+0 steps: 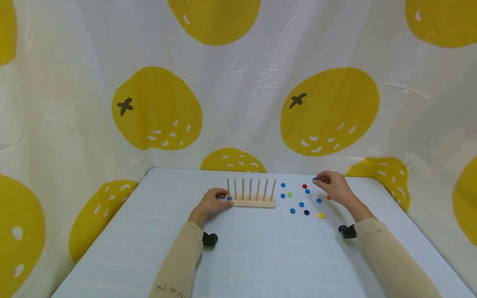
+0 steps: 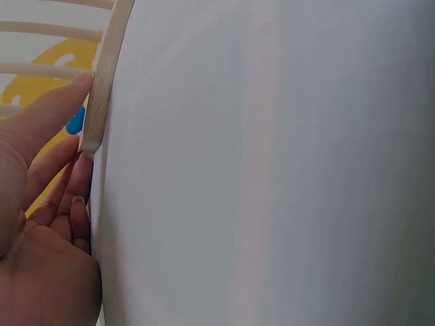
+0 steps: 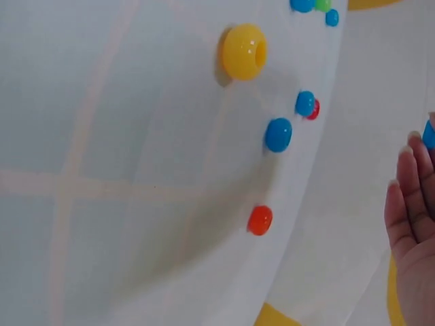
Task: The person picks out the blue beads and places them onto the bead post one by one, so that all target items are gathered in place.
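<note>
A wooden peg rack (image 1: 257,203) with a row of upright dowels stands at the middle of the table. My left hand (image 1: 213,202) grips its left end, thumb in front and fingers behind; the left wrist view shows that hand (image 2: 47,224) at the end of the base. A blue bead (image 1: 229,198) sits low on the leftmost peg. Off to the right, my right hand (image 1: 334,187) is raised over the table and pinches another blue bead (image 1: 315,179), only partly visible at the edge of the right wrist view.
Loose beads lie right of the rack: several blue, a green bead (image 1: 290,194), a red bead (image 1: 304,186), a dark bead (image 1: 307,212), a yellow bead (image 1: 321,215) and an orange-red bead (image 3: 260,221). Behind the table (image 1: 238,256) hangs a patterned curtain (image 1: 238,103).
</note>
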Motion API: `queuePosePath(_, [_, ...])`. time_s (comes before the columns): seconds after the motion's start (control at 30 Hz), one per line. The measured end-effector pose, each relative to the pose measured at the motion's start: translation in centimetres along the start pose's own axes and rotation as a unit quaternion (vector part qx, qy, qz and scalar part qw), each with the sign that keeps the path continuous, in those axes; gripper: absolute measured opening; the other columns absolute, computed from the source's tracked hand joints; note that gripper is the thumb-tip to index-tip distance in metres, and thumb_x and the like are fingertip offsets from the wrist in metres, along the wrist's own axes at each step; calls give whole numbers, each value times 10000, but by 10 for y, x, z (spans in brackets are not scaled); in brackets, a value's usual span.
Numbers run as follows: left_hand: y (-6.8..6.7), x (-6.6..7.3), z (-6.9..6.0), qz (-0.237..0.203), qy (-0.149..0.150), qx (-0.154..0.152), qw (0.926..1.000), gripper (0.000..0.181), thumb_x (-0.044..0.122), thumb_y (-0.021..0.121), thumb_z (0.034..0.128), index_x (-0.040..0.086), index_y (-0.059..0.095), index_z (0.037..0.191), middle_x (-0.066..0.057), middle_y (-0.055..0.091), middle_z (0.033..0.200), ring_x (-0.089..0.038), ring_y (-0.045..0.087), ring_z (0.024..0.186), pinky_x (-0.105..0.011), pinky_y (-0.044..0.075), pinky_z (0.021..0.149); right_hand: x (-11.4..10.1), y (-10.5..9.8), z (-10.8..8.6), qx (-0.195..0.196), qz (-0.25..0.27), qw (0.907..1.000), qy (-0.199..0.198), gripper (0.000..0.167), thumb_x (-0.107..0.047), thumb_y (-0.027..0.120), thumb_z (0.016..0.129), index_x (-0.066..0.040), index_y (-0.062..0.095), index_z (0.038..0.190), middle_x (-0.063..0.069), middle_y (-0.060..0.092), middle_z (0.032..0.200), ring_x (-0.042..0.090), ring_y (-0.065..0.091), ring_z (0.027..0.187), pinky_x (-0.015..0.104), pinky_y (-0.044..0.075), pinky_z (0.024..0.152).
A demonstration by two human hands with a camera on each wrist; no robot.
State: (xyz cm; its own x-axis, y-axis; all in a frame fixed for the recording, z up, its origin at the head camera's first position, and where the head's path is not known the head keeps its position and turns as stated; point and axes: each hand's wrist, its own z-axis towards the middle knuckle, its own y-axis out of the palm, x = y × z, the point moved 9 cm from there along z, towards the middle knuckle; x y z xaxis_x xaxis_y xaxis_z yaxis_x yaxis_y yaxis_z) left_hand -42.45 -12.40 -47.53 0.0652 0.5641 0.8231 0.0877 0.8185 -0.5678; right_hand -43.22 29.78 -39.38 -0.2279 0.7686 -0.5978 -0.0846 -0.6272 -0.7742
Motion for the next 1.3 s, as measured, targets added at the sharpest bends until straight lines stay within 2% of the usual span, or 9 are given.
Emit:
queuePosePath(0.2, [-1,3,-3,-80,90,-41,9999,506,219,861,848,21,676,1275,-110,654,1184,-265,581,1076,-448,489,988,-13,4,-4,-9,135,9999,-83,297,-215,668,1013,3,642,1213,180,685,1130,322,626,999,446,576,895])
queuePosePath(0.3, [-1,4,-4,-114,102,-40,9999,503,214,859,849,20,676,1275,-113,654,1184,-267,580,1077,-450,487,989,-21,6,-5,23,184,9997,-145,283,-207,673,1009,-2,650,1203,169,691,1116,311,632,989,436,579,889])
queuePosePath(0.6, [-1,4,-2,-61,26,-5,10000,495,224,854,855,27,676,1273,-103,651,1175,-256,572,1065,-444,482,986,-51,10,-11,77,368,9983,-439,252,-180,690,996,-7,666,1177,132,710,1062,271,645,941,253,556,790])
queuePosePath(0.73, [0,2,-2,-36,4,-9,10000,496,237,852,858,37,676,1276,-95,650,1173,-252,570,1064,-437,482,986,-63,15,-12,130,478,9976,-488,241,-188,700,991,-26,674,1167,112,711,1053,257,648,918,209,549,755])
queuePosePath(0.93, [-2,4,-5,-220,55,-13,9997,465,201,843,863,21,679,1259,-116,644,1167,-275,578,1077,-464,480,988,-84,23,-16,161,674,9951,-699,232,-202,702,990,-28,688,1143,115,709,1055,256,639,912,209,547,754])
queuePosePath(1.1, [-1,4,-5,-218,70,-54,9997,457,210,837,871,38,681,1264,-109,640,1181,-269,575,1087,-463,474,992,-100,29,-20,175,791,9926,-906,216,-185,709,984,-32,695,1136,93,716,1035,236,653,906,206,546,773])
queuePosePath(1.3, [0,4,-5,-228,81,-82,9997,462,212,839,869,37,680,1266,-111,642,1179,-272,575,1087,-466,472,995,-121,37,-22,233,905,9879,-1234,194,-176,726,971,-44,712,1113,52,719,975,211,641,867,243,554,738])
